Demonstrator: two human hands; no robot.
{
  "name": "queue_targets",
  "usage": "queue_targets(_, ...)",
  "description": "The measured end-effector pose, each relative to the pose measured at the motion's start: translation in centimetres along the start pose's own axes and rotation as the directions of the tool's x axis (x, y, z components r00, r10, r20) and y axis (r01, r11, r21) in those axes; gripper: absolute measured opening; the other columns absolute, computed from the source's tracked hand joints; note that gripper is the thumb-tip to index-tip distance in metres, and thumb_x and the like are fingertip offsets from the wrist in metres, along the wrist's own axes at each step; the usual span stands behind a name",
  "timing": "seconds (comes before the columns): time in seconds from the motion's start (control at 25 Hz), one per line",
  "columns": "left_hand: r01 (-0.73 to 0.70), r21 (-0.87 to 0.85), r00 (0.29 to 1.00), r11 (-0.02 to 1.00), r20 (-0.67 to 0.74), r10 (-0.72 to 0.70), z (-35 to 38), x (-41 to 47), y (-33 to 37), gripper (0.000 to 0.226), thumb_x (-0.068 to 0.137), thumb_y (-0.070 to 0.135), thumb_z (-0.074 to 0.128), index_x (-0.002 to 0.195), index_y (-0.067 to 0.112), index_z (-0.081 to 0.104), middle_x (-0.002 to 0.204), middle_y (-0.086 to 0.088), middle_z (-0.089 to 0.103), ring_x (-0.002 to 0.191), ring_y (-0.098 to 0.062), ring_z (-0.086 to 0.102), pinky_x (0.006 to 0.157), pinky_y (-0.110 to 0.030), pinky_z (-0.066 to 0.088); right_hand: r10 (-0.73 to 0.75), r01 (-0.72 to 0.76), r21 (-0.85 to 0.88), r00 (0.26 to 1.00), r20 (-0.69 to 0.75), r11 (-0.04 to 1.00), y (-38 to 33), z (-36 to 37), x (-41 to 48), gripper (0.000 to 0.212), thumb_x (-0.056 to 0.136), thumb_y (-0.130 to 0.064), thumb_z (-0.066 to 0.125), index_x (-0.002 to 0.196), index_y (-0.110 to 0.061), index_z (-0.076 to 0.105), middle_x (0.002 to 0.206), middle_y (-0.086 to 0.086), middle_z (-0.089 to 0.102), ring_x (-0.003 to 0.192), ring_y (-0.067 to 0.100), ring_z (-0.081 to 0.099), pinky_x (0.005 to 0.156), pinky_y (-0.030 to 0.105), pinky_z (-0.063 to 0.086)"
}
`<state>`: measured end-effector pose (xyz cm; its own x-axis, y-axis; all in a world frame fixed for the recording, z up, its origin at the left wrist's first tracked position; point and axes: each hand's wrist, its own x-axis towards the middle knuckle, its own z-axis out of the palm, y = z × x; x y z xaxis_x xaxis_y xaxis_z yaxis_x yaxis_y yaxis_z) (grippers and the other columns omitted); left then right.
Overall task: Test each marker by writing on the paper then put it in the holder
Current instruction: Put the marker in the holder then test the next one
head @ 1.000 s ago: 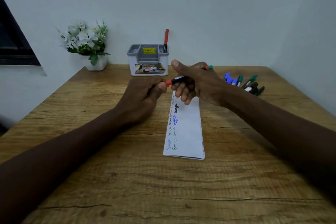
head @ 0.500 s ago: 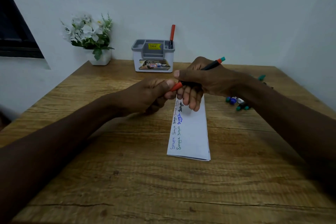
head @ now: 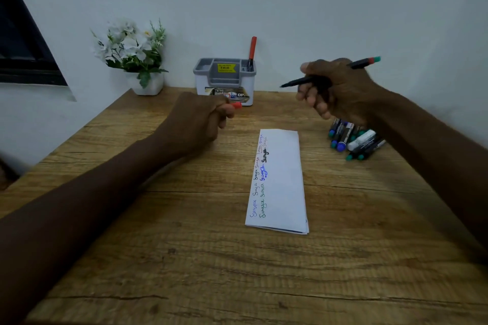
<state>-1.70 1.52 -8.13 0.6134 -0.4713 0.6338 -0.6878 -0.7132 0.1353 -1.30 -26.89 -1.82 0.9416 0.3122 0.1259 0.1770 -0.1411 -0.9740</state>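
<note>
Grey plastic holder (head: 224, 84): red-capped marker (head: 252, 51) stood inside.
Black uncapped marker (head: 297, 82): clamped crosswise in right grip (head: 340, 90), tip leftward.
Left grip (head: 200, 116): clamped on red cap (head: 237, 105).

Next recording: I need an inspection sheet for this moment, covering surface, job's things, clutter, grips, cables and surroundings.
Surface: brown wooden table, grain and cracks visible.
Job's things: folded white paper at centre-right, handwritten words along its left edge; grey-and-white plastic holder at the back edge, one red-capped marker standing in its right compartment; pile of blue, green and white markers right of the paper.
Clutter: nothing seen.
Grips: left hand pinches a small red cap; right hand holds an uncapped black marker, tip pointing left, above the table.
Cables: nothing seen.
Surroundings: white flowers in a white pot at back left; dark window frame at left; pale wall.
</note>
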Motion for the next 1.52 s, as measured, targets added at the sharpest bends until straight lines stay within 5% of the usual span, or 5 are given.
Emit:
queue_targets(0.28,0.138,-0.257,0.966,0.957,0.249,-0.073,0.9,-0.8,3.2,0.049,0.109,0.039,0.03,0.097,0.02,0.073,0.07,0.012,0.057,0.07,-0.002,0.055,0.062,-0.012,0.035,0.052,-0.052,0.013,0.999,-0.011,0.999,3.6,1.4,0.8,0.019,0.092,-0.003,0.069,0.106,0.011,0.07,0.086,0.017,0.078,0.076,0.022,0.077,0.067,0.03,0.064)
queue_targets(0.52,0.166,-0.262,0.946,0.951,0.313,-0.079,1.5,-0.7,3.8,0.038,0.081,0.043,0.084,0.083,0.014,0.058,0.074,0.031,0.064,0.073,0.014,0.058,0.059,-0.01,0.04,0.021,-0.032,-0.109,0.994,-0.104,0.993,5.2,2.9,1.1,0.013,0.089,-0.004,0.072,0.089,0.009,0.072,0.073,0.017,0.075,0.059,0.022,0.071,0.055,0.027,0.06)
queue_targets(0.76,0.152,-0.352,0.946,0.924,0.322,-0.033,0.6,-0.7,3.6,0.04,0.074,0.037,0.09,0.066,0.032,0.051,0.067,0.021,0.064,0.068,0.002,0.062,0.063,-0.008,0.045,-0.063,0.05,-0.304,0.998,-0.033,0.951,6.1,4.2,1.4,0.019,0.091,-0.005,0.07,0.092,0.015,0.07,0.075,0.02,0.074,0.054,0.022,0.07,0.052,0.028,0.06)
queue_targets(0.92,0.166,-0.379,0.941,0.91,0.336,-0.032,0.6,-0.7,3.4,0.044,0.074,0.033,0.092,0.07,0.011,0.054,0.069,0.019,0.068,0.075,0.012,0.066,0.068,-0.011,0.052,-0.132,0.116,-0.403,0.991,-0.012,0.908,6.1,4.2,1.4,0.018,0.091,-0.006,0.07,0.088,0.012,0.07,0.067,0.012,0.072,0.046,0.016,0.065,0.045,0.025,0.054)
queue_targets(1.52,0.199,-0.392,0.934,0.898,0.354,-0.053,0.6,-0.8,3.3,0.042,0.075,0.035,0.09,0.072,0.016,0.053,0.085,0.012,0.076,0.095,0.007,0.071,0.079,-0.021,0.058,-0.112,0.116,-0.413,0.993,0.032,0.904,6.2,3.9,1.6,0.013,0.092,-0.004,0.069,0.089,0.009,0.069,0.065,0.006,0.07,0.046,0.009,0.065,0.045,0.019,0.052)
